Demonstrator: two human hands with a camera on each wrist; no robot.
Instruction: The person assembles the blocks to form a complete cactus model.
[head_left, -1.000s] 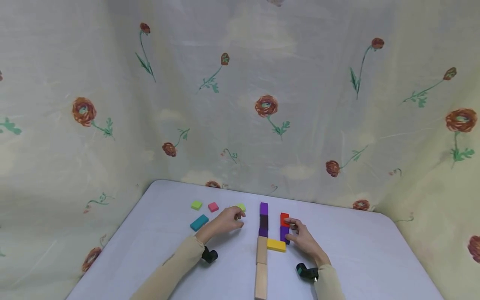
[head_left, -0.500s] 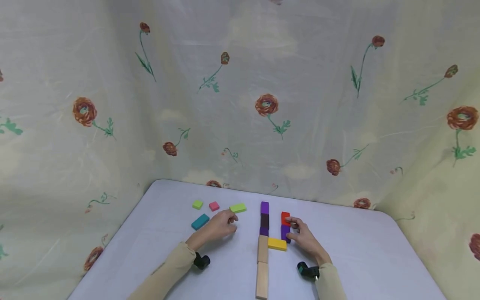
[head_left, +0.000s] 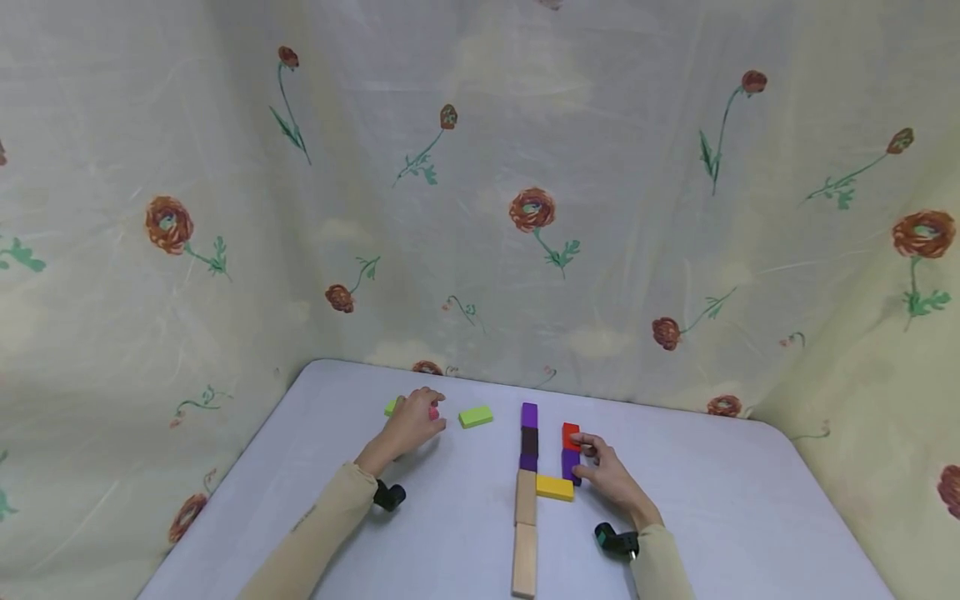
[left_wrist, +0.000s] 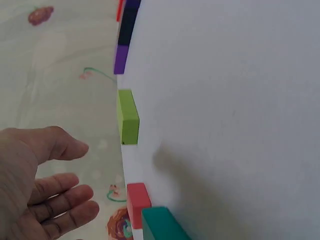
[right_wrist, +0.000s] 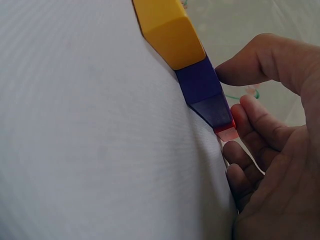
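My left hand (head_left: 408, 423) hovers over the left part of the table, fingers loosely bent and holding nothing. A small pink block (left_wrist: 138, 202) shows between its fingers in the head view. The teal block (left_wrist: 161, 225) is hidden behind that hand there, but the left wrist view has it close to the pink one. My right hand (head_left: 607, 479) rests beside two blocks standing end to end. Its thumb touches the side of the purple block (right_wrist: 200, 82), and its fingertips are at the red block (head_left: 570, 432). A yellow block (head_left: 555, 488) meets the purple one's near end.
Left of the right hand runs a row of blocks: a bright purple block (head_left: 529, 415), a dark block (head_left: 529, 442), a deep purple one and two wooden blocks (head_left: 525, 560). A lime block (head_left: 476, 417) lies between row and left hand. Another lime block (head_left: 389, 407) is partly covered.
My left hand has moved left, away from the lime block near the row, to over the pink and teal blocks. My right hand has stayed at the red and purple blocks.
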